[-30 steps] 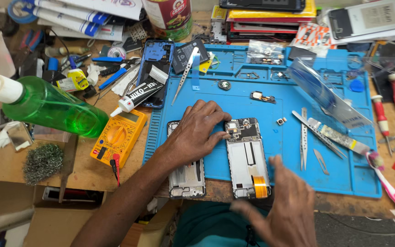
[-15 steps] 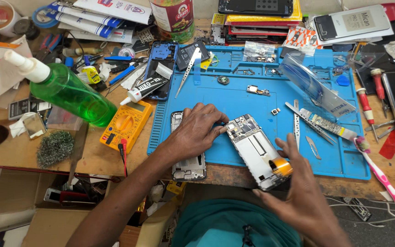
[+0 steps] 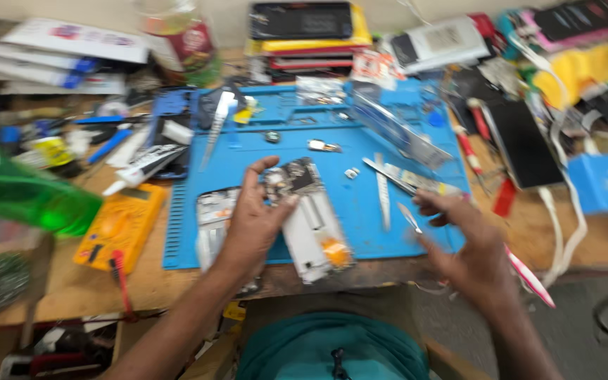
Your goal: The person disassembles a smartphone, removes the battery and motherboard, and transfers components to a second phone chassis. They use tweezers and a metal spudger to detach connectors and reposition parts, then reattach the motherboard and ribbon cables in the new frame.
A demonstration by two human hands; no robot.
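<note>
Your left hand [image 3: 251, 225] gripped the opened white phone chassis [image 3: 311, 218] with its fingers, at the blue silicone repair mat's [image 3: 248, 151] centre. At 3 o'clock, your right hand [image 3: 469, 246] pinched slim metal tweezers [image 3: 409, 217] over the worktop.

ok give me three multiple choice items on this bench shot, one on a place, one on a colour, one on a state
1. Where does the yellow multimeter lie?
A. left of the blue work mat
B. on the mat
C. right of the mat

2. What colour is the blurred spray bottle at far left?
A. red
B. green
C. white

3. What is the left hand doing?
A. lying flat and empty
B. gripping the opened silver phone body
C. holding the bottle

Answers: 1 A, it sits on bare wood past the mat's left edge. 2 B, the body is clear green. 3 B, its thumb and fingers close on the phone's upper end.
</note>
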